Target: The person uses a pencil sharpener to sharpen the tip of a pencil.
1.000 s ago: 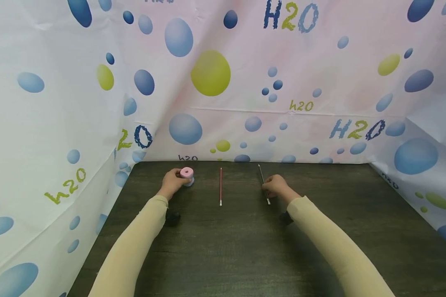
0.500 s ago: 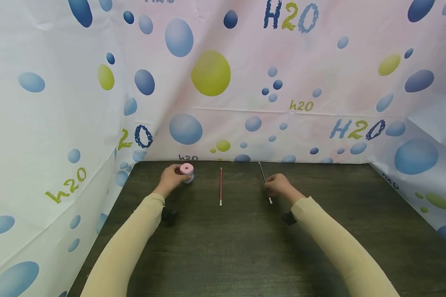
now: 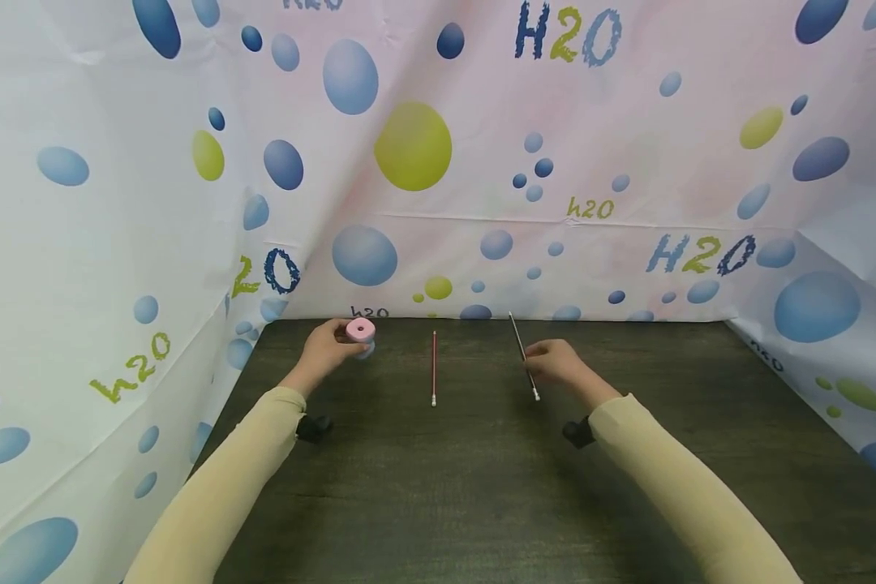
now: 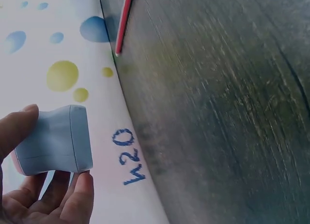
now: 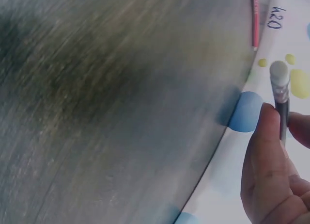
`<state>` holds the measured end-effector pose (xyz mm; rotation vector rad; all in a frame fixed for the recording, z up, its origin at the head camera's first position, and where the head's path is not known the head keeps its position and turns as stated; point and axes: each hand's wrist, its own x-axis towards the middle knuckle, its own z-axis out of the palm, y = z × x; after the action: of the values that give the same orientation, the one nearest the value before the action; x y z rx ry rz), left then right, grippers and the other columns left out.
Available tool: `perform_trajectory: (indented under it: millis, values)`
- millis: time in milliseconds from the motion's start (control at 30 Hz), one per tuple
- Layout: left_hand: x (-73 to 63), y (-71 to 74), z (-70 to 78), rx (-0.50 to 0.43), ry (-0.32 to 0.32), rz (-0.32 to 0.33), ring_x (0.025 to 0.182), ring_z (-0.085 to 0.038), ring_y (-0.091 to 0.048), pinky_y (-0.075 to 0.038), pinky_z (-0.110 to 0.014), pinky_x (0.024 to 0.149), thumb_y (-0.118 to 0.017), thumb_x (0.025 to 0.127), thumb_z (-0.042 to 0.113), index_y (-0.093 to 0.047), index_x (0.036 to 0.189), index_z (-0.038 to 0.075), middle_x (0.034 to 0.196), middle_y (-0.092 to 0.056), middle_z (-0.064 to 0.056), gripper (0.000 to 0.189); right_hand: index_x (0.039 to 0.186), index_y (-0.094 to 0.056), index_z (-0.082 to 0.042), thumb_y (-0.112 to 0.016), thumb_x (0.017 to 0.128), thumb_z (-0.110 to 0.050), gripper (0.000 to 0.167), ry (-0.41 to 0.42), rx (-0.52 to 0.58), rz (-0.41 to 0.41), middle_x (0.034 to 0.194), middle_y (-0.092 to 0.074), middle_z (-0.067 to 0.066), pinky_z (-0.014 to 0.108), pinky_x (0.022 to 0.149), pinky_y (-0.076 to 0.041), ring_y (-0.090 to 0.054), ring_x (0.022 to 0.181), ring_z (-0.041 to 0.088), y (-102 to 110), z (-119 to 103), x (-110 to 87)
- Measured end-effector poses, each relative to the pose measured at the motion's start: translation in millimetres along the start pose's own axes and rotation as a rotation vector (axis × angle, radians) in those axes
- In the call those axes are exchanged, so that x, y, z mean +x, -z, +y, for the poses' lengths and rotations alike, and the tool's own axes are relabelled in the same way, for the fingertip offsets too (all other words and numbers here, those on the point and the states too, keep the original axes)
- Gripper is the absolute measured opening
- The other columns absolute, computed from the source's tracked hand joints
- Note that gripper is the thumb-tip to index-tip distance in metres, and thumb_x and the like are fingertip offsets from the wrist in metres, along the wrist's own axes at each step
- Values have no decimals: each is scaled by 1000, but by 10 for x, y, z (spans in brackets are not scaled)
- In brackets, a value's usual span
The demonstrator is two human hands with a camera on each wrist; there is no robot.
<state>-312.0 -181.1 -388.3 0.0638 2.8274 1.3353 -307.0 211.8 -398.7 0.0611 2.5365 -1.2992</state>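
Note:
My left hand (image 3: 324,349) grips a small pencil sharpener (image 3: 361,328) with a pink top, a hole in its middle and a light blue body. In the left wrist view, thumb and fingers hold the sharpener's blue body (image 4: 51,141) from opposite sides. With thumb and fingertips, my right hand (image 3: 559,363) pinches a dark pencil (image 3: 517,336), its white eraser end toward me. That eraser (image 5: 279,74) sticks out past the fingers in the right wrist view. Between the hands lies a red pencil (image 3: 434,369) on the dark table, its eraser end also toward me.
The dark wooden table (image 3: 438,487) reaches back to a white sheet (image 3: 482,162) printed with blue and green dots and H2O lettering. The sheet also rises at the left and right sides. A black wrist mount (image 3: 578,432) shows under the right sleeve.
My left hand has lifted the sharpener slightly and drawn it a little left. My right hand has moved slightly up and right with the dark pencil. The red pencil stays where it was.

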Motion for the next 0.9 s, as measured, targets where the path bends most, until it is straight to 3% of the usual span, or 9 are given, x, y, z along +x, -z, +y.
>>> perform_trajectory:
  millis: [300,700,800,900]
  values:
    - [-143,40,130,29,-71,-28,132,-45,-56,-50,-56,107,-74,92,16,-49,144,-6,143,-56,-30,62,148,-45,9,-54,104,-10,49,16,60,-13,142,-56,33,49,102,-56,-61,126,44,97,-70,-123]
    - [-336,170,353,104,-140,-56,129,-44,-58,-53,-55,102,-77,89,23,-53,141,-6,140,-60,-29,64,150,-42,7,-53,105,-14,51,118,79,-28,147,-51,35,51,104,-54,-56,130,48,193,-183,-433]
    - [-401,185,397,87,-154,-73,129,-44,-59,-53,-54,103,-78,88,23,-53,139,-6,140,-59,-29,64,149,-44,6,-52,106,-15,49,151,65,-30,146,-52,34,49,103,-55,-58,129,46,201,-216,-530]
    - [-456,195,420,56,-169,-88,131,-45,-59,-51,-53,108,-79,87,21,-52,137,-7,141,-58,-30,63,149,-43,7,-50,106,-15,49,195,73,-47,140,-56,33,48,100,-57,-67,117,36,204,-237,-630]
